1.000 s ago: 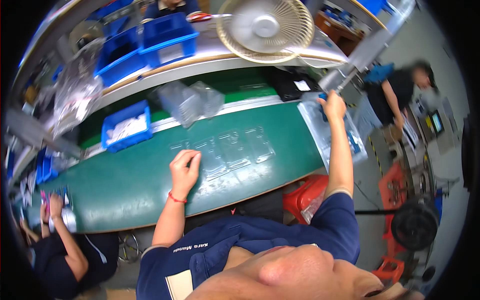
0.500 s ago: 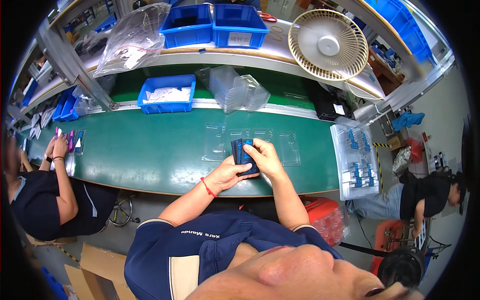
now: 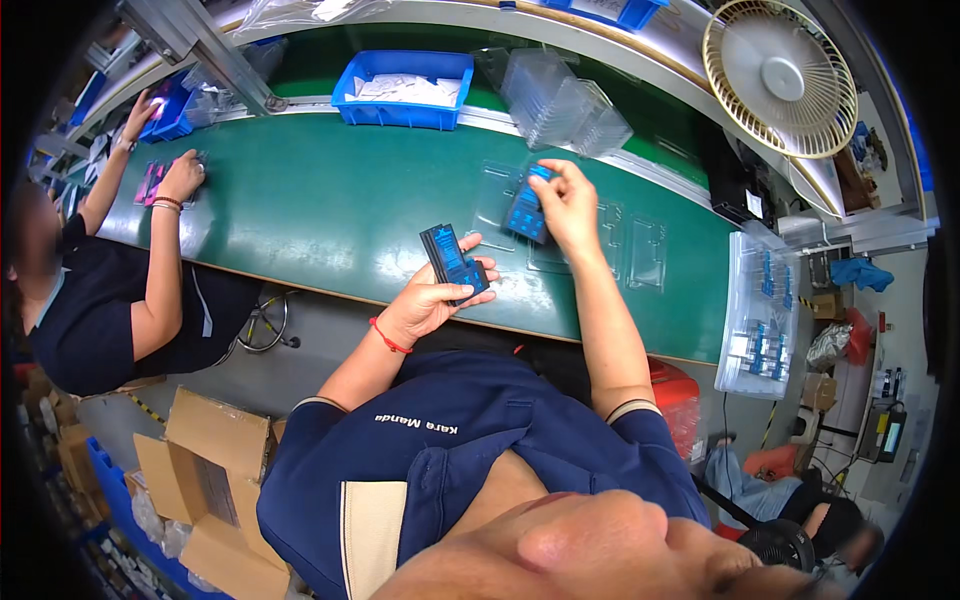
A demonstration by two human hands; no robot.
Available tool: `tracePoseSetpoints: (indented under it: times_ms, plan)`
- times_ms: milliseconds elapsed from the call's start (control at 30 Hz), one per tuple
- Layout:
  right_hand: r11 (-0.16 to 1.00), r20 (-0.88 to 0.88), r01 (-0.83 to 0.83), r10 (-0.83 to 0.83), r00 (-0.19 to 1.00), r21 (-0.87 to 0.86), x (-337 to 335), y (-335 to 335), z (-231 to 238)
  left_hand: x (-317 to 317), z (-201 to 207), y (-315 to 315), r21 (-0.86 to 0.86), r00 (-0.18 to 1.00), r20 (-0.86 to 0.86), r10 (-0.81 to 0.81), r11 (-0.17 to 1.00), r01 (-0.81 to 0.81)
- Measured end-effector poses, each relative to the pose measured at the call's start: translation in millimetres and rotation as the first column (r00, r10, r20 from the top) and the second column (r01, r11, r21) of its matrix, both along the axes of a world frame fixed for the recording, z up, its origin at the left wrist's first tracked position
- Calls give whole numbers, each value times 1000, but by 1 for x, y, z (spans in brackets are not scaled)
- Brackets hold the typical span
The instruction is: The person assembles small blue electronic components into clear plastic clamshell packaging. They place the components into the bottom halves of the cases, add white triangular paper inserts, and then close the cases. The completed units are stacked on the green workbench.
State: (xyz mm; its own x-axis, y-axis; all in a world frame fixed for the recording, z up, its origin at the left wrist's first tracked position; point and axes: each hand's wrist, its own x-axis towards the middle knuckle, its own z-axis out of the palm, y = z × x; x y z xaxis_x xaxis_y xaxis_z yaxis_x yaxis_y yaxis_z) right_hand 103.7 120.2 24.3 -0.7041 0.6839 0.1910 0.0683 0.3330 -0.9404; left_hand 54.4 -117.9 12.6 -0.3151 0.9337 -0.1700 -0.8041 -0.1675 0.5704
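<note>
In my left hand (image 3: 425,308) are a few flat black pieces with blue print (image 3: 447,258), fanned a little, with the thumb across their lower end. Exactly how many are there cannot be made out. My right hand (image 3: 572,210) grips one more such black piece (image 3: 526,212) by its upper right edge. That piece is over the clear plastic trays, and whether it touches one is not plain. These thin moulded trays lie in a row on the green table; the rightmost clear tray (image 3: 648,255) shows fully, while others are partly covered by my right hand and its piece.
A blue bin (image 3: 400,115) with white slips and a stack of clear trays (image 3: 565,100) stand at the back. Filled clear trays (image 3: 740,310) are piled at the table's right end, below a fan (image 3: 782,78). A co-worker (image 3: 120,290) works at the left.
My right hand has moved away from the left with one black piece, out over the trays. The left hand keeps the others. The view has shifted. The co-worker's arm now reaches to a blue bin.
</note>
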Motion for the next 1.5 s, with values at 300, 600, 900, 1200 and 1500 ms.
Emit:
tracePoseSetpoints:
  times_ms: [300,600,900,1200,1500]
  plan:
    - [685,96,17,-128,987,729,-17,-31,-2,-1,-3,8,-95,996,-31,84,992,-86]
    - [905,30,-424,424,905,16,39,-36,16,5,-6,39,-188,960,-279,-34,982,-20]
    - [756,280,-158,-36,959,636,55,9,-5,15,-18,44,7,997,44,-58,998,58]
    - [877,117,-134,89,989,461,71,-17,13,26,0,61,-112,956,-294,4,993,-39]
    - [973,-119,-212,201,972,-89,91,-20,9,42,7,95,-75,945,-309,-106,993,87]
